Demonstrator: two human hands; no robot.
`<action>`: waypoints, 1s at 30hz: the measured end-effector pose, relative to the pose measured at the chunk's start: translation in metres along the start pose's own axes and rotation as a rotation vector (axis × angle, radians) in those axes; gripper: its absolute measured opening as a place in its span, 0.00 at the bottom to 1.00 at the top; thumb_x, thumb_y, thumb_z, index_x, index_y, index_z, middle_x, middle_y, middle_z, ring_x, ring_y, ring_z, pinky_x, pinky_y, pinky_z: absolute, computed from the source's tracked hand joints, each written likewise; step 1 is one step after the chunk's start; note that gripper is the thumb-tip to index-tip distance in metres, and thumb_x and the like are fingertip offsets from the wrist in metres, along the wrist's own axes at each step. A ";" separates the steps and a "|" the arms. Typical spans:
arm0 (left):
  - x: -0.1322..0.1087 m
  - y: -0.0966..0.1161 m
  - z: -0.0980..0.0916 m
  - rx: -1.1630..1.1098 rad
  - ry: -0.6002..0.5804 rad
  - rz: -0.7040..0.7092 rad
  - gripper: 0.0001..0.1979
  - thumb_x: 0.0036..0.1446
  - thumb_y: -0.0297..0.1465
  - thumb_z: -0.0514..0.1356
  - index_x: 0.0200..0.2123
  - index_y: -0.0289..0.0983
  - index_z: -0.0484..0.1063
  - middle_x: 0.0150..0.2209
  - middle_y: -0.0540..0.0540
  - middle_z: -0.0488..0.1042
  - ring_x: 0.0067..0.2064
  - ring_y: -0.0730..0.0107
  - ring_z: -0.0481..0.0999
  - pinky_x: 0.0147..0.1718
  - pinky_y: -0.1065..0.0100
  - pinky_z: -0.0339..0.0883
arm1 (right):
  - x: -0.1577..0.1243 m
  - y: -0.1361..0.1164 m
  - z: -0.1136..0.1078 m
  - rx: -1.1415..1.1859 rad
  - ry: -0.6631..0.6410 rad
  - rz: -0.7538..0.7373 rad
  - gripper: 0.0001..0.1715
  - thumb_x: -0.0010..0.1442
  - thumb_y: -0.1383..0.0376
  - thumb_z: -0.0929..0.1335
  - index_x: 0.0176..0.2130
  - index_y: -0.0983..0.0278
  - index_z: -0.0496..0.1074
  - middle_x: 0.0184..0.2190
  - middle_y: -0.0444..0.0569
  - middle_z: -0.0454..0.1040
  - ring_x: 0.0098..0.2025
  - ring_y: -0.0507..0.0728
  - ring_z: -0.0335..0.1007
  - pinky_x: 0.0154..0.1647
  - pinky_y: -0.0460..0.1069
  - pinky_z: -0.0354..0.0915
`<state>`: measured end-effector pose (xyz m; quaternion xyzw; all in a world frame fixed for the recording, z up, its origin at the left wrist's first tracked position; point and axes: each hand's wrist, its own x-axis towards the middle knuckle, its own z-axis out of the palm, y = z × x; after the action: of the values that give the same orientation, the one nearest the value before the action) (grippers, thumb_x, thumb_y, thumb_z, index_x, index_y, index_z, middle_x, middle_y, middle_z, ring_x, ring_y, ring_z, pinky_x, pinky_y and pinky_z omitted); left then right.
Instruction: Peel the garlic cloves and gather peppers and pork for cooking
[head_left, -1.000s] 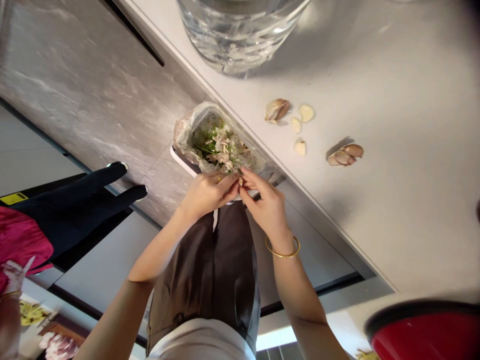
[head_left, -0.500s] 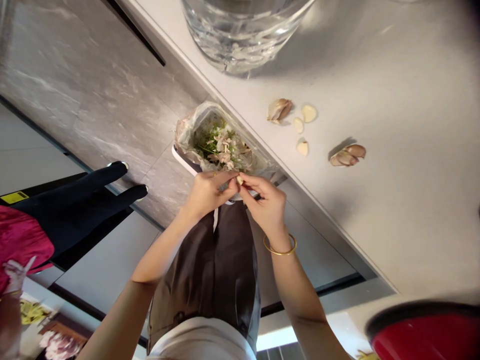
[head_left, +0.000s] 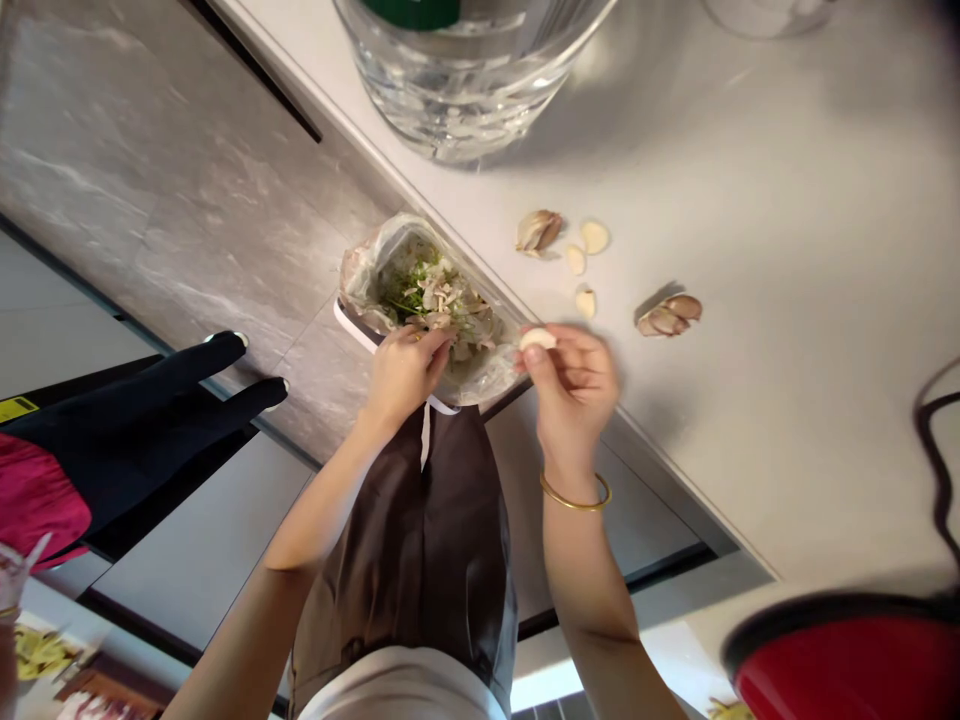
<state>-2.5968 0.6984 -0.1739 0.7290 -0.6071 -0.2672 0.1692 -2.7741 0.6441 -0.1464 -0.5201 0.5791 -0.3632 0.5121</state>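
Note:
A pale peeled garlic clove is pinched between the thumb and fingers of my right hand, by the counter edge. My left hand hangs over the lined waste bin, its fingertips pressed together. Whatever they may hold cannot be made out against the scraps. Inside the bin lie green stems and papery garlic skins. On the counter are several peeled garlic cloves, with one unpeeled garlic piece beside them and another unpeeled garlic piece farther right.
A large clear water container stands on the white counter near its edge. At lower right is a red, black-rimmed object, with a dark cord above it. Another person is at the left, on the tiled floor.
My hands have parted. The right one has moved right toward the counter with the peeled clove, while the left stays over the bin. The whole view has shifted slightly.

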 end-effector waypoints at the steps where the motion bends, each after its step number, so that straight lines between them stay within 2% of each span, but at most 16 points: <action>1: 0.000 0.000 0.001 0.019 -0.033 0.007 0.15 0.64 0.28 0.56 0.51 0.39 0.75 0.33 0.43 0.80 0.38 0.62 0.78 0.39 0.65 0.69 | 0.007 -0.001 -0.005 -0.114 0.096 -0.085 0.14 0.61 0.58 0.71 0.47 0.58 0.73 0.41 0.48 0.79 0.39 0.56 0.78 0.43 0.54 0.76; 3: -0.002 0.002 0.002 0.042 -0.078 0.016 0.18 0.63 0.25 0.54 0.53 0.39 0.74 0.34 0.42 0.81 0.39 0.61 0.79 0.39 0.65 0.69 | 0.024 -0.002 -0.017 -0.329 0.222 -0.222 0.13 0.61 0.58 0.71 0.46 0.59 0.75 0.39 0.50 0.78 0.44 0.60 0.76 0.50 0.60 0.73; 4: -0.002 0.004 0.003 0.047 -0.077 0.013 0.17 0.63 0.24 0.54 0.52 0.40 0.75 0.34 0.43 0.81 0.38 0.61 0.79 0.39 0.65 0.69 | 0.034 -0.002 -0.024 -0.408 0.235 -0.261 0.14 0.62 0.58 0.70 0.47 0.60 0.75 0.39 0.51 0.77 0.46 0.61 0.75 0.53 0.62 0.71; 6: -0.001 0.009 0.002 0.043 -0.021 -0.006 0.13 0.63 0.28 0.57 0.49 0.41 0.77 0.31 0.45 0.81 0.34 0.63 0.80 0.37 0.67 0.69 | 0.051 -0.002 -0.034 -0.501 0.196 -0.297 0.16 0.65 0.58 0.67 0.51 0.60 0.73 0.43 0.53 0.76 0.51 0.65 0.72 0.55 0.65 0.69; 8: 0.001 0.014 0.002 0.004 0.058 -0.024 0.14 0.62 0.33 0.61 0.50 0.41 0.75 0.28 0.48 0.80 0.31 0.65 0.79 0.36 0.68 0.68 | 0.065 -0.006 -0.038 -0.541 0.130 -0.323 0.19 0.66 0.57 0.65 0.54 0.59 0.71 0.51 0.56 0.73 0.57 0.68 0.67 0.55 0.66 0.68; 10: 0.005 0.020 0.000 -0.042 0.115 -0.021 0.18 0.61 0.37 0.62 0.54 0.40 0.73 0.25 0.51 0.79 0.29 0.67 0.78 0.36 0.70 0.68 | 0.073 -0.012 -0.031 -0.575 0.098 -0.369 0.21 0.66 0.57 0.65 0.57 0.57 0.69 0.59 0.56 0.67 0.62 0.70 0.61 0.57 0.67 0.66; 12: 0.007 0.025 -0.002 -0.082 0.146 -0.004 0.19 0.63 0.36 0.61 0.56 0.40 0.71 0.25 0.51 0.78 0.30 0.68 0.78 0.37 0.70 0.68 | 0.078 -0.022 -0.017 -0.641 0.081 -0.416 0.22 0.66 0.57 0.65 0.58 0.56 0.68 0.63 0.54 0.62 0.64 0.71 0.56 0.60 0.69 0.61; 15: 0.010 0.033 -0.005 -0.203 0.170 0.017 0.19 0.66 0.33 0.55 0.59 0.40 0.67 0.38 0.46 0.81 0.36 0.69 0.80 0.42 0.69 0.70 | 0.082 -0.034 0.008 -0.809 -0.004 -0.404 0.22 0.66 0.57 0.65 0.57 0.59 0.69 0.64 0.56 0.60 0.65 0.73 0.53 0.60 0.72 0.57; 18: 0.018 0.041 -0.009 -0.340 0.235 -0.022 0.19 0.69 0.34 0.51 0.61 0.39 0.65 0.48 0.42 0.79 0.41 0.69 0.79 0.45 0.67 0.71 | 0.084 -0.039 0.020 -0.914 -0.082 -0.313 0.18 0.65 0.61 0.65 0.53 0.61 0.72 0.63 0.59 0.61 0.64 0.75 0.53 0.58 0.71 0.57; 21: 0.036 0.047 -0.017 -0.372 0.289 -0.019 0.23 0.69 0.41 0.50 0.62 0.39 0.62 0.50 0.40 0.76 0.41 0.67 0.78 0.45 0.64 0.72 | 0.077 -0.041 0.019 -0.853 -0.110 -0.303 0.15 0.64 0.63 0.66 0.50 0.60 0.74 0.56 0.56 0.70 0.60 0.70 0.60 0.59 0.67 0.59; 23: 0.050 0.049 -0.024 -0.377 0.226 0.049 0.27 0.67 0.45 0.51 0.64 0.39 0.59 0.53 0.39 0.74 0.44 0.66 0.78 0.48 0.63 0.71 | 0.068 -0.042 0.014 -0.724 -0.169 -0.325 0.14 0.64 0.63 0.67 0.49 0.59 0.74 0.48 0.52 0.77 0.54 0.65 0.68 0.58 0.63 0.62; 25: 0.059 0.050 -0.032 -0.392 0.128 0.127 0.26 0.68 0.46 0.48 0.63 0.40 0.61 0.53 0.40 0.75 0.47 0.65 0.77 0.49 0.65 0.70 | 0.058 -0.044 0.009 -0.538 -0.254 -0.306 0.15 0.64 0.64 0.67 0.50 0.58 0.74 0.42 0.49 0.80 0.46 0.60 0.73 0.53 0.57 0.67; 28: 0.057 0.049 -0.038 -0.414 0.070 0.184 0.23 0.71 0.43 0.43 0.58 0.39 0.65 0.48 0.43 0.77 0.47 0.66 0.78 0.48 0.67 0.70 | 0.044 -0.045 0.004 -0.282 -0.325 -0.207 0.18 0.64 0.63 0.67 0.53 0.57 0.74 0.42 0.45 0.81 0.39 0.55 0.76 0.43 0.50 0.72; 30: 0.049 0.048 -0.038 -0.420 0.083 0.177 0.23 0.71 0.42 0.42 0.58 0.37 0.66 0.45 0.43 0.79 0.44 0.68 0.79 0.45 0.68 0.70 | 0.037 -0.043 0.004 -0.202 -0.326 -0.174 0.19 0.63 0.62 0.68 0.54 0.57 0.74 0.43 0.45 0.81 0.39 0.54 0.77 0.42 0.48 0.73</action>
<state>-2.6064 0.6382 -0.1257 0.6320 -0.5923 -0.3415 0.3650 -2.7582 0.6000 -0.1147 -0.6688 0.4750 -0.2570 0.5109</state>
